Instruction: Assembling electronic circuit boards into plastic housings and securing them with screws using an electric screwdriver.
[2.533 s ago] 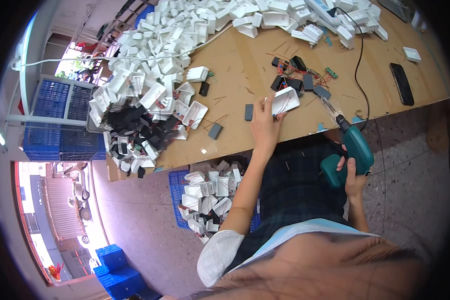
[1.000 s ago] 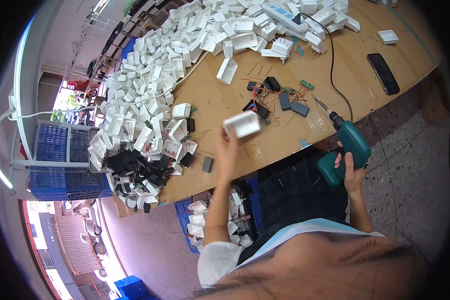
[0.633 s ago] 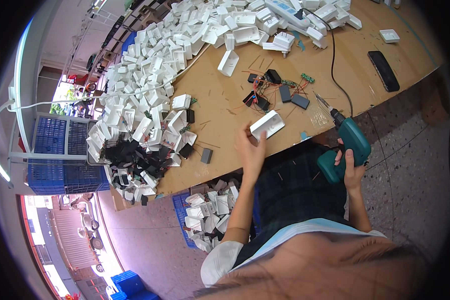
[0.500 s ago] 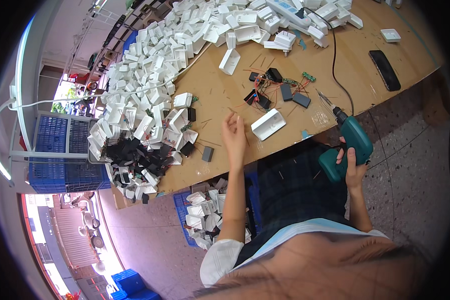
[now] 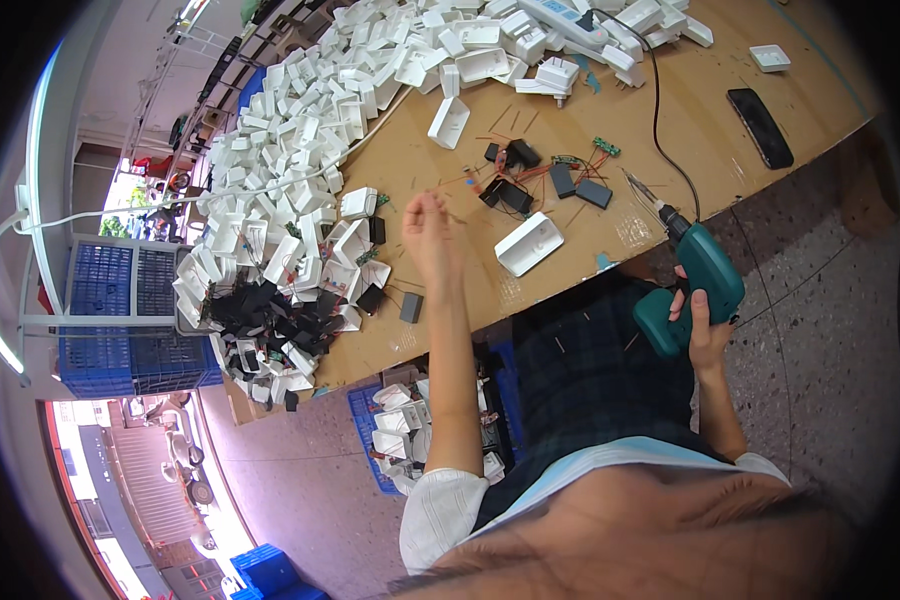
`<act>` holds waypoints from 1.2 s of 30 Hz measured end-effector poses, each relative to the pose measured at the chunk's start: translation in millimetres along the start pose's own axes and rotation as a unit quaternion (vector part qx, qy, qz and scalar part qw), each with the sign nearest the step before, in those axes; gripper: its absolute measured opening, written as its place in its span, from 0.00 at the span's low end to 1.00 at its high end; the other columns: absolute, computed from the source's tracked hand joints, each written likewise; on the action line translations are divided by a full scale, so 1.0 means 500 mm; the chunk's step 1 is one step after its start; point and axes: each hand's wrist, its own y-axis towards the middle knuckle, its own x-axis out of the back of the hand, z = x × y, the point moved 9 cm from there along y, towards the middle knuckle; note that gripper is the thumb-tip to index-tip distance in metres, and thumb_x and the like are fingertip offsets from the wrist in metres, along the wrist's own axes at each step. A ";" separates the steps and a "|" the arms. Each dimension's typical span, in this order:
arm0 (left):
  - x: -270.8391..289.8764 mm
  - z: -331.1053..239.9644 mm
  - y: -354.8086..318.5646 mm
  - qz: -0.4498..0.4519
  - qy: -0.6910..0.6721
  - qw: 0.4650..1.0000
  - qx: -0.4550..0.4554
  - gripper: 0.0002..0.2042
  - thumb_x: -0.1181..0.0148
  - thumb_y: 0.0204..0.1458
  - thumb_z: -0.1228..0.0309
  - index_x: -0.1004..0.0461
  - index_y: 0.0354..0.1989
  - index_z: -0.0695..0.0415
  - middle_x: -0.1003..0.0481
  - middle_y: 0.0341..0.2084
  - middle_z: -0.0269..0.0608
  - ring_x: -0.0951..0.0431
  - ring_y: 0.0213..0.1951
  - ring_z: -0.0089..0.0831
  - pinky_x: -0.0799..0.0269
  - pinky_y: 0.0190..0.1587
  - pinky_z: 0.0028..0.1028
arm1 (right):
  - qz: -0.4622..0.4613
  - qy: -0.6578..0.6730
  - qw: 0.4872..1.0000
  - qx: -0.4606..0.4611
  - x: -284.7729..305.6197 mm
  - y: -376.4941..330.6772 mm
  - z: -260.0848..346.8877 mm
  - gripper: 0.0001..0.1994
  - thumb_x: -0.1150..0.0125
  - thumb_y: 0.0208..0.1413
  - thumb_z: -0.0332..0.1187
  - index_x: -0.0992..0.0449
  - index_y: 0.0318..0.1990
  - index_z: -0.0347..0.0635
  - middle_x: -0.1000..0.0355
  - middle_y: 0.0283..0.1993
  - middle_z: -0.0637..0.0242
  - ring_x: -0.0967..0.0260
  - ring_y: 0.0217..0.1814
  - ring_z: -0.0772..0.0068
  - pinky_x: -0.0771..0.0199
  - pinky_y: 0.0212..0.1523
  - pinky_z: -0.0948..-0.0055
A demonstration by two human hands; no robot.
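My left hand (image 5: 427, 225) is over the cardboard-covered table, fingers pinched on a thin red wire (image 5: 452, 184). That wire runs right to a cluster of black rectangular blocks (image 5: 515, 195), loose wires and small green circuit boards (image 5: 605, 147). My right hand (image 5: 705, 325) grips a green soldering gun (image 5: 712, 268) by its handle at the table's front edge. Its pointed metal tip aims up and left over the tabletop. Between the hands sits an open white plastic housing (image 5: 529, 244), hollow side up. Just left of my left forearm lies one grey-black block (image 5: 411, 307).
A large heap of white housings (image 5: 300, 120) covers the far left, with black blocks (image 5: 260, 315) piled at its near end. A black cord (image 5: 658, 120) runs from the gun to a white power strip (image 5: 570, 20). A phone (image 5: 760, 128) lies at right. Below stands a blue crate (image 5: 365, 430).
My left hand has moved left and up, its fingers closing on the red wire, which is drawn left from the cluster. My right hand keeps the soldering gun in nearly the same place.
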 end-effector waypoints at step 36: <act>-0.179 0.002 -0.330 0.010 0.565 0.796 -0.215 0.07 0.31 0.56 0.76 0.19 0.42 0.56 0.22 0.31 0.38 0.23 0.40 0.36 0.35 0.55 0.36 | 0.115 0.029 0.991 -0.061 -0.097 -0.030 -0.036 0.16 0.38 0.61 0.25 0.28 0.53 0.25 0.28 0.36 0.61 0.27 0.28 0.77 0.24 0.30 0.78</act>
